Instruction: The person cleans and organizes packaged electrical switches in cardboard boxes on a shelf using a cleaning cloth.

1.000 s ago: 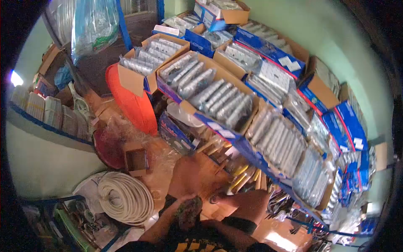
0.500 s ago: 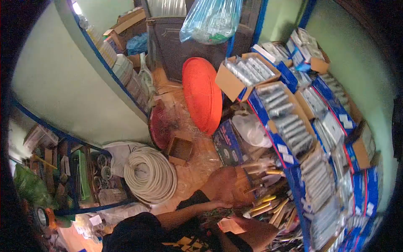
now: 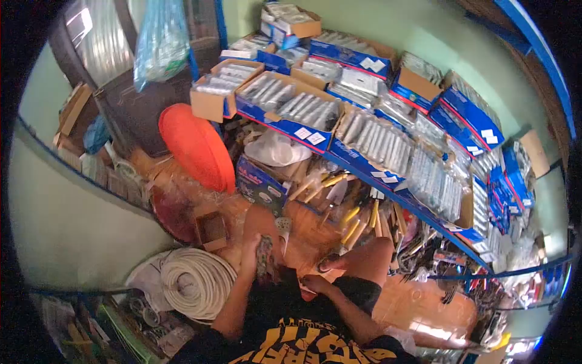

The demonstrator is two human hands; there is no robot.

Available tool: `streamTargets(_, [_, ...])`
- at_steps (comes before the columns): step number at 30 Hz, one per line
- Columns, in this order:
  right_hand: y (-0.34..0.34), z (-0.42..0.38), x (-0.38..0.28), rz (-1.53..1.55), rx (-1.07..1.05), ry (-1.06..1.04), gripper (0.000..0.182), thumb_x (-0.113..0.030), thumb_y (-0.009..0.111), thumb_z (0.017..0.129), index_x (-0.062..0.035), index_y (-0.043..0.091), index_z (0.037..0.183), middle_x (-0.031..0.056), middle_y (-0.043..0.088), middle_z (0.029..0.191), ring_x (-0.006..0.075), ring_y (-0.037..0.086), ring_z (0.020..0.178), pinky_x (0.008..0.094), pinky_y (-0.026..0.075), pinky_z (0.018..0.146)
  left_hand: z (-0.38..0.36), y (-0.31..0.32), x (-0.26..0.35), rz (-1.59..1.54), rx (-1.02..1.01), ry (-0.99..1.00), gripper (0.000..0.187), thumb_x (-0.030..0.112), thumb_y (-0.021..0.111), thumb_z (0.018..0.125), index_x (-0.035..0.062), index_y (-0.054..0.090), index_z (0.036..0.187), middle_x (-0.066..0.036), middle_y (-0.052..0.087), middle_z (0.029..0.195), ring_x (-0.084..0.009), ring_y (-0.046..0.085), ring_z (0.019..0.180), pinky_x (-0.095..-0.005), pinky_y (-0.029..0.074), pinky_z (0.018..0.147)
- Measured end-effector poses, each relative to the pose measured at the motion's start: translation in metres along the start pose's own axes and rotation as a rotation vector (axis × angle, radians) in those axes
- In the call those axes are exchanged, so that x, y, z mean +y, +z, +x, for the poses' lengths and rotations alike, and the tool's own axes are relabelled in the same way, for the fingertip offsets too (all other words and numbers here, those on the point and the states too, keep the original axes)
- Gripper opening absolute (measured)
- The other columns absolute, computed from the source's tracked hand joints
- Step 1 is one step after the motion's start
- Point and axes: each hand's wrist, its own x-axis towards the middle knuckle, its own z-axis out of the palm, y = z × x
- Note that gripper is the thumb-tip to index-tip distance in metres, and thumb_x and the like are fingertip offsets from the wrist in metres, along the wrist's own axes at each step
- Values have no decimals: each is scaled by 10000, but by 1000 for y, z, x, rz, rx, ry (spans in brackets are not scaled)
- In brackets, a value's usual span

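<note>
My left hand [image 3: 250, 250] is closed around a small greenish patterned item [image 3: 265, 255] that rests near my knee; the item is too blurred to name. Beside the dark shorts, my right hand [image 3: 315, 283] has its fingers pressed together on a small pinkish-red thing [image 3: 308, 294], mostly hidden under the hand. A gap separates the two hands. The black shirt [image 3: 291, 327] with yellow lettering lies just below them.
Blue boxes [image 3: 285, 124] of wrapped metal parts fill the shelf at the right. Yellow-handled tools [image 3: 351, 227] stand under it. A red-orange round tub [image 3: 197, 145], an open carton [image 3: 212, 230] and a white cable coil [image 3: 197, 284] are on the left. A blue bag [image 3: 160, 45] hangs above.
The view has swung to the right, so the tub, coil and shelf appear further left. My hands, close together before, are now apart, with the left near the knee.
</note>
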Motion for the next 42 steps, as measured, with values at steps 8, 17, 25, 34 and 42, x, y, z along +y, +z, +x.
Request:
streamTargets(8, [-44,-47,20,122,376,-56,431,-416,437,972,-39,569,1134,192,644,1003,376,628,906,448,489,805,71,-5,-35,808,596,659,447,379,521,942,-47,629,859,-108,624,788,-221,576,751,-347,436,717])
streamTargets(17, [-136,-105,-32,140,716,-215,375,-395,457,975,-68,614,1070,174,626,799,318,636,758,437,500,679,65,41,-2,466,262,445,417,330,525,946,-53,581,792,-79,519,641,-181,488,609,-346,384,595])
streamTargets(25, [-356,-247,-90,-255,976,-286,250,-310,488,964,-106,630,988,132,647,804,320,649,714,396,523,665,58,67,8,327,389,547,406,293,480,958,-35,549,728,-65,481,612,-161,445,594,-355,348,562])
streamTargets(34, [-699,-198,-94,-904,1339,225,235,-296,517,880,-177,680,1000,158,660,955,362,634,924,464,524,771,68,26,-12,618,343,441,473,389,527,932,-63,570,799,-96,480,604,-164,457,606,-372,349,562])
streamTargets(42, [-757,-126,-64,-1130,1250,267,255,-174,589,831,-294,669,1041,73,592,1102,281,595,1063,463,457,901,81,0,-35,471,520,360,513,429,565,913,-80,577,850,-104,551,675,-193,471,617,-384,393,590])
